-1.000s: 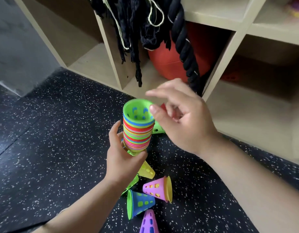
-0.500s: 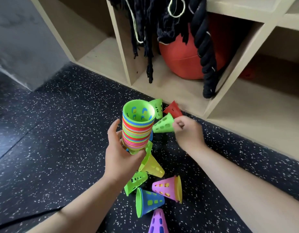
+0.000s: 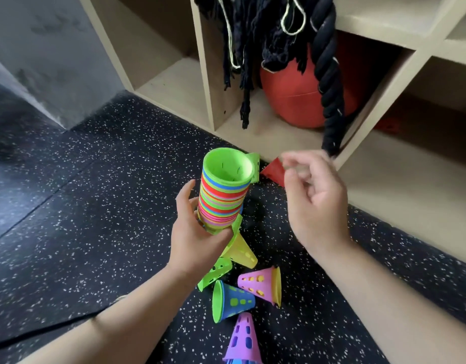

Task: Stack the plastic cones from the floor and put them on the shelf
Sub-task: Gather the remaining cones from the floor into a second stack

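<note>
My left hand [image 3: 197, 235] grips the lower end of a tall stack of coloured plastic cones [image 3: 222, 198], held upright with a green cone on top. My right hand [image 3: 315, 203] hovers just right of the stack's rim, fingers loosely curled and blurred, holding nothing. Loose cones lie on the floor: a red cone [image 3: 275, 172] and a green cone [image 3: 255, 164] behind the stack; a yellow cone [image 3: 241, 250], a second green cone [image 3: 216, 271], a pink cone [image 3: 262, 282], a blue cone [image 3: 234, 300] and a purple cone [image 3: 242, 340] below it.
The wooden shelf [image 3: 389, 185] stands right behind the cones on the black speckled floor [image 3: 95, 206]. One compartment holds a red ball [image 3: 294, 98], with a thick black rope [image 3: 329, 74] and dark cords [image 3: 242, 48] hanging in front. A grey wall [image 3: 43, 48] is at left.
My right hand picked a green cone off the floor, set it on top of the stack and has drawn back empty. The left hand kept the stack in place.
</note>
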Demonstrator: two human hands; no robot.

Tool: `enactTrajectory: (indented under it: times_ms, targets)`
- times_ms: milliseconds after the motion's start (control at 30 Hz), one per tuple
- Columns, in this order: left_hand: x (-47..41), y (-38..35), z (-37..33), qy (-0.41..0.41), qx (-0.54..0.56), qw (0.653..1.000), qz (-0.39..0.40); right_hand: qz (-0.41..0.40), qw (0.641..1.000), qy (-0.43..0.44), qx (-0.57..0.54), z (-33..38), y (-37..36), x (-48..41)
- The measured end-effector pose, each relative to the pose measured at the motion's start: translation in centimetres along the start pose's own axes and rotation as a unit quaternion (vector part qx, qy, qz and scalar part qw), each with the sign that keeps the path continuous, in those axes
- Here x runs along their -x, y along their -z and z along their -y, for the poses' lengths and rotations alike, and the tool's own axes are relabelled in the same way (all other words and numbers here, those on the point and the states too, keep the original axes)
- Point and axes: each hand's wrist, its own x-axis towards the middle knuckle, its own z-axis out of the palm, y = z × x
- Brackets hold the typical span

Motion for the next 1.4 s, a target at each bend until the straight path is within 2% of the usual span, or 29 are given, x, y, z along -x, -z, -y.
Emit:
enactTrajectory:
  times_ms: [33, 100, 167, 200, 267, 367, 467, 667, 767, 833, 867, 967, 1100, 1167, 1233, 1267, 1333, 1400]
  targets:
    - [0.5, 0.4, 0.2, 0.003, 0.003, 1.000, -0.009, 0.014, 0.999, -0.050, 0.018, -0.9, -0.5, 1.1]
    - [1.4, 1.2, 0.7, 0.015, 0.012, 0.999, -0.027, 0.153, 0.978, -0.100, 0.101, -3.0, -2.0, 2.6]
    - [2.2, 1.9, 1.4, 0.024, 0.013, 0.999, -0.042, 0.300, 0.923, -0.174, 0.170, -3.7, -3.7, 3.5]
    - [2.5, 2.3, 1.7, 0.026, 0.011, 0.998, -0.050, 0.337, 0.901, -0.193, 0.194, -3.7, -4.6, 3.7]
    - [2.8, 2.8, 2.2, 0.029, 0.003, 0.998, -0.060, 0.375, 0.880, -0.159, 0.243, -3.4, -6.1, 4.0]
    - [2.9, 3.4, 2.3, 0.033, -0.009, 0.997, -0.064, 0.422, 0.860, -0.051, 0.282, -2.9, -7.7, 4.5]
    - [2.7, 3.7, 2.1, 0.026, -0.019, 0.998, -0.061, 0.396, 0.865, -0.033, 0.308, -3.6, -7.8, 4.6]
    - [2.4, 3.2, 1.6, 0.024, -0.032, 0.999, -0.034, 0.181, 0.948, -0.098, 0.245, -6.3, -2.2, 2.7]
    - [2.5, 2.3, 1.2, 0.022, -0.040, 0.999, -0.024, 0.007, 0.971, -0.227, 0.077, -3.7, 1.3, 0.5]
    - [2.6, 1.7, 1.1, 0.020, -0.043, 0.999, -0.022, -0.079, 0.952, -0.282, -0.086, -1.0, 3.0, -1.3]
    - [2.6, 1.4, 1.0, 0.019, -0.043, 0.999, -0.020, -0.094, 0.941, -0.291, -0.145, 0.6, 3.6, -2.2]
    - [2.7, 0.5, 0.7, 0.011, -0.048, 0.999, -0.006, -0.043, 0.928, -0.293, -0.225, 4.0, 3.8, -3.4]
    - [2.8, -0.5, 0.2, -0.006, -0.052, 0.999, 0.004, 0.063, 0.934, -0.295, -0.192, 4.4, 2.7, -2.9]
    - [2.7, -0.8, 0.1, -0.009, -0.050, 0.999, 0.005, 0.052, 0.933, -0.313, -0.170, 3.1, 3.1, -2.1]
    - [2.6, -0.8, 0.1, -0.008, -0.039, 0.999, 0.003, 0.035, 0.943, -0.317, -0.093, 0.8, 3.8, -0.7]
    - [2.6, -0.8, 0.1, -0.009, -0.035, 0.999, 0.001, 0.061, 0.949, -0.307, -0.020, -0.7, 4.0, 0.2]
    - [2.6, -0.7, 0.1, -0.012, -0.033, 0.999, -0.002, 0.187, 0.932, -0.282, 0.131, -4.0, 3.8, 2.4]
    - [2.7, -0.6, 0.2, -0.011, -0.029, 1.000, -0.006, 0.302, 0.886, -0.277, 0.219, -6.9, 3.0, 4.7]
